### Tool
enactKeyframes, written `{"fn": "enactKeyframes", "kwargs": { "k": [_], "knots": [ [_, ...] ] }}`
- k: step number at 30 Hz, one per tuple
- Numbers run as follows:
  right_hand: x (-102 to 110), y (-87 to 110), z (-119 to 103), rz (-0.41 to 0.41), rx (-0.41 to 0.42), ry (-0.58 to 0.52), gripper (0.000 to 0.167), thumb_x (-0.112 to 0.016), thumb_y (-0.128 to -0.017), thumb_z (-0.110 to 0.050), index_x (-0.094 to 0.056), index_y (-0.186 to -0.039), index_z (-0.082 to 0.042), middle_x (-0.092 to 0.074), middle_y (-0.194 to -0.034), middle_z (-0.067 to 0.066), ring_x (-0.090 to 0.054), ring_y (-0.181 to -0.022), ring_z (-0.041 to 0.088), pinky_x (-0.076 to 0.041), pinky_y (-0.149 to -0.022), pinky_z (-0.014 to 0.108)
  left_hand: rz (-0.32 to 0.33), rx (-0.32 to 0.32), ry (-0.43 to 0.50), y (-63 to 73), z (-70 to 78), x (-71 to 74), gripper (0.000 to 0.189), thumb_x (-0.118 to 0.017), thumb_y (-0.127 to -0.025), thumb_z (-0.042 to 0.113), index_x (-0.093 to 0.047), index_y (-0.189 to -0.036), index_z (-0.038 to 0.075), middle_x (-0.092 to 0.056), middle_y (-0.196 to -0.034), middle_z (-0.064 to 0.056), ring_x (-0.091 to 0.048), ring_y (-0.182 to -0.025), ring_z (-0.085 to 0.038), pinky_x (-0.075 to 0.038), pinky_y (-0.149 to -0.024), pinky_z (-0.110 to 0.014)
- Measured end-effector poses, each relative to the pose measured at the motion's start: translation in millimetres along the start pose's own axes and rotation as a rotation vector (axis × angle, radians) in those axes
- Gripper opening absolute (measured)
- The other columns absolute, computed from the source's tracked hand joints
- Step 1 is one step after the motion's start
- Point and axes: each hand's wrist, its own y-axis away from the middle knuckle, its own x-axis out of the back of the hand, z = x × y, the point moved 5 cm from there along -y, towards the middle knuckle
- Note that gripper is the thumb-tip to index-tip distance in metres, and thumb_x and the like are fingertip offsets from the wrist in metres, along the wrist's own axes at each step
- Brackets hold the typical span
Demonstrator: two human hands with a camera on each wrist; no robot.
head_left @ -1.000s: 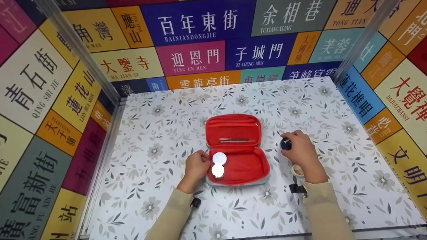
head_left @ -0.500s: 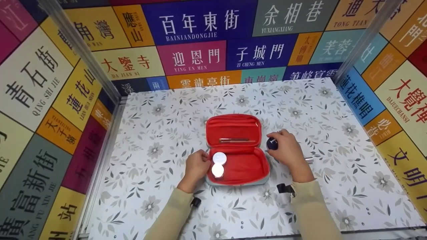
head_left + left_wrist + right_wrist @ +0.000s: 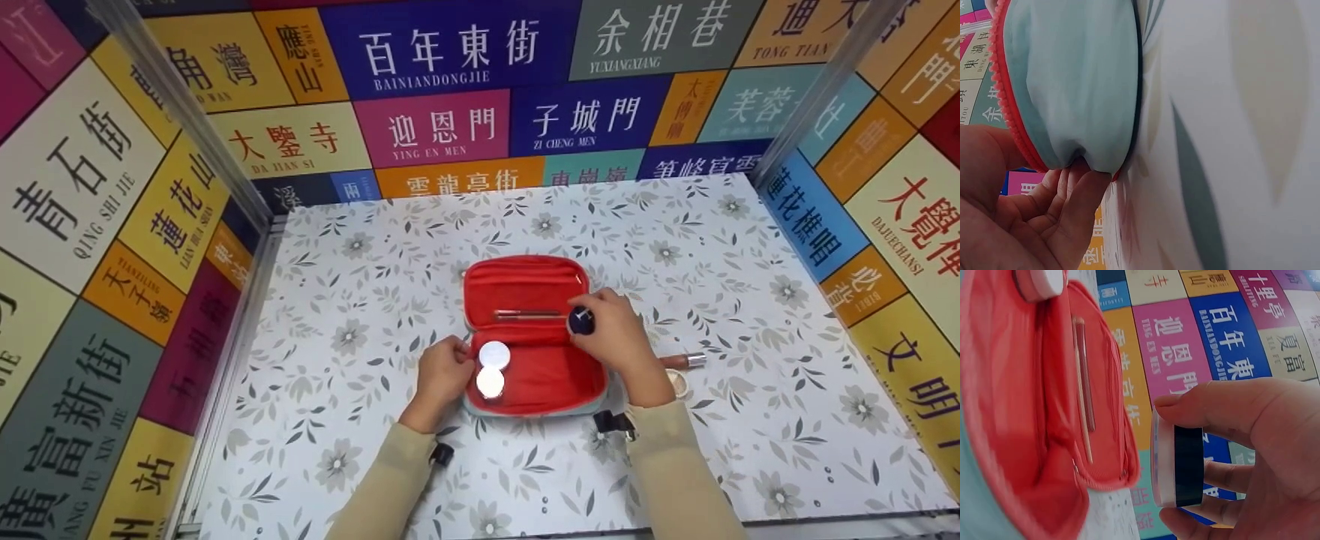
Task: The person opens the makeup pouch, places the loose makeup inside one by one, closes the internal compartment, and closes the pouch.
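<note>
An open zippered pouch [image 3: 551,375], red inside and pale blue-green outside, lies on the table. My left hand [image 3: 441,379] holds its left side; in the left wrist view the fingers [image 3: 1081,199] pinch the pale cloth [image 3: 1081,84] below the red zipper. My right hand [image 3: 619,334] grips a small round jar [image 3: 1188,464] with a dark lid and clear-edged, pale body by its rim, over the pouch's right side near the hinge. Two round white-topped containers, a far one [image 3: 494,355] and a near one [image 3: 490,382], sit at the pouch's left end. Slim brushes [image 3: 529,314] lie across the raised lid.
Right of the pouch, partly behind my right forearm, lie a silver-capped tube [image 3: 694,361] and a round cream-coloured item [image 3: 678,383]. The flower-patterned table [image 3: 375,277] is bounded by sign-printed walls [image 3: 450,60] behind and at both sides.
My right hand has carried the dark-lidded jar leftward from beside the pouch to over its right edge, uncovering the tube. My left hand has stayed on the pouch.
</note>
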Motion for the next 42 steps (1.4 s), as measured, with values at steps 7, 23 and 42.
{"fn": "enactKeyframes", "kwargs": {
  "k": [7, 23, 42],
  "knots": [
    [-19, -4.8, -18, -0.016, 0.051, 0.009, 0.048, -0.086, -0.081, -0.015, -0.074, -0.128, -0.012, -0.064, -0.123, 0.02, -0.063, -0.115, 0.043, -0.057, -0.097, 0.058, 0.004, -0.013, -0.013, -0.1, 0.3, 0.1, 0.004, -0.069, -0.087, 0.008, -0.071, -0.091, 0.007, -0.071, -0.079, -0.005, -0.061, -0.072, -0.016, -0.052, -0.064, -0.031],
    [-68, -5.5, -40, -0.115, 0.055, 0.056, 0.048, -0.086, -0.081, -0.016, -0.075, -0.128, -0.014, -0.065, -0.12, 0.016, -0.062, -0.113, 0.036, -0.059, -0.092, 0.052, 0.025, -0.017, -0.025, -0.8, -0.9, 2.3, 0.006, -0.071, -0.084, 0.008, -0.073, -0.088, 0.011, -0.072, -0.078, -0.003, -0.063, -0.073, -0.015, -0.052, -0.067, -0.031],
    [-90, 1.7, -54, -0.16, 0.079, 0.142, 0.045, -0.088, -0.077, -0.015, -0.077, -0.12, -0.018, -0.065, -0.122, 0.014, -0.063, -0.111, 0.034, -0.058, -0.092, 0.052, 0.015, -0.031, -0.046, -1.6, -0.6, 1.6, 0.005, -0.069, -0.085, 0.01, -0.072, -0.089, 0.009, -0.072, -0.079, -0.003, -0.063, -0.073, -0.015, -0.052, -0.066, -0.031]
  ]
}}
